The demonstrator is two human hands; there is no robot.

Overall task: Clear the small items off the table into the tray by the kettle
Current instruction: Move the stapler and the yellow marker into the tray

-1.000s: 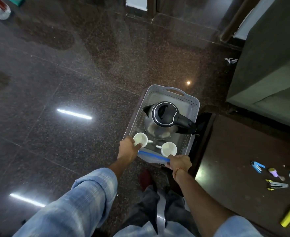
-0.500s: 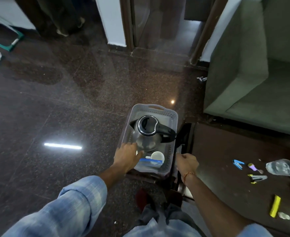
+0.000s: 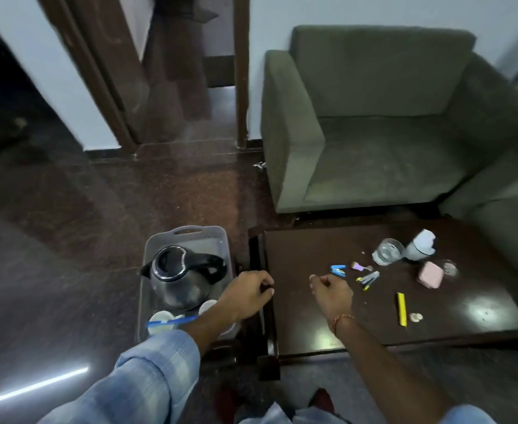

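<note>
The grey tray [image 3: 187, 232] stands on the floor left of the dark table [image 3: 312, 325]. It holds a steel kettle [image 3: 181, 276], two white cups [image 3: 159, 319] and a blue stick [image 3: 172, 322]. On the table lie a blue stapler [image 3: 338, 270], a purple item [image 3: 358, 266], a grey and yellow clip [image 3: 368, 279], a yellow marker [image 3: 401, 309] and a pink case [image 3: 430, 274]. My left hand [image 3: 248, 292] hangs over the table's left edge, fingers loosely curled, holding nothing. My right hand [image 3: 331, 292] hovers above the table just left of the stapler, also loosely curled and empty.
A glass [image 3: 387, 255] and a crumpled white cup [image 3: 421, 245] stand at the table's far side. A small round piece [image 3: 416, 316] lies by the marker. A green armchair [image 3: 374, 133] sits behind the table and another seat [image 3: 511, 215] on its right.
Both hands have let go of the tray and moved right, the right one out over the table. My view has swung up and right to take in the table and armchair.
</note>
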